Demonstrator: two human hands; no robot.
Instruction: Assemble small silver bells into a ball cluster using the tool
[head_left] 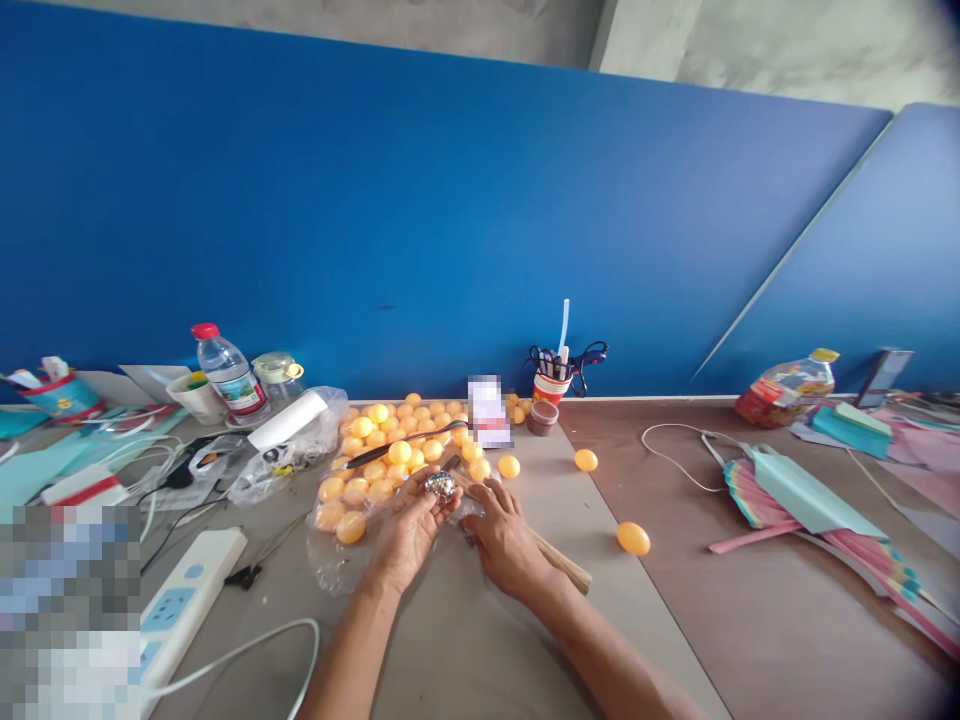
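My left hand is curled, palm up, around a small shiny silver ball held at its fingertips. My right hand rests palm down on the table just right of it, fingers bent over a bundle of wooden sticks and the edge of a clear plastic bag. Many orange ping-pong balls lie piled in that clear bag right behind both hands. A dark-handled tool lies across the pile.
Loose orange balls lie to the right. A white power strip and cables sit left, beside a water bottle and cups. A cup of scissors stands by the blue partition. Coloured paper fans and an oil bottle lie at the right.
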